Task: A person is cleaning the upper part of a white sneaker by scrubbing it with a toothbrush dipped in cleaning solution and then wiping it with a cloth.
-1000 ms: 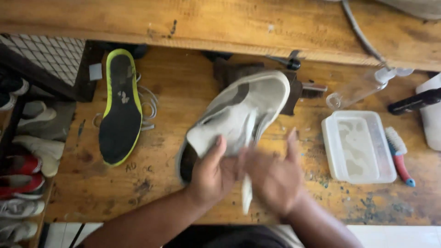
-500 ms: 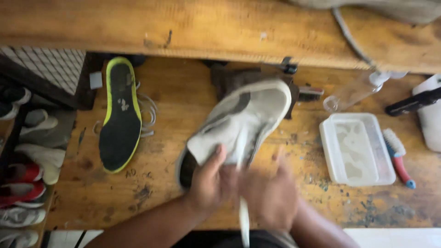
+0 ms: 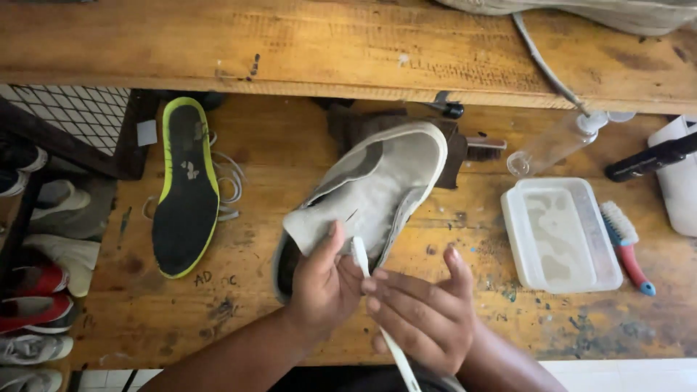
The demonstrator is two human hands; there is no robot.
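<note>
Head view: since half a second ago the right hand [image 3: 417, 316] has dropped lower and its fingers have spread. Bench [image 3: 290, 167] stays bare between the insole [image 3: 185, 192] and the tray [image 3: 559, 232]. Left hand [image 3: 323, 287] fingers pinch the grey shoe [image 3: 374, 196] heel; right fingers loosely hold a white lace [image 3: 361, 255] beside it.

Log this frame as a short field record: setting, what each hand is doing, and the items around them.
Setting: wooden workbench under a wooden shelf
Left hand: grips the grey shoe by its tongue
Right hand: holds a white lace against the shoe
Left of shoe: black insole with green rim
Right of shoe: white tray, red-handled brush, clear bottle
Far left: rack of shoes
</note>
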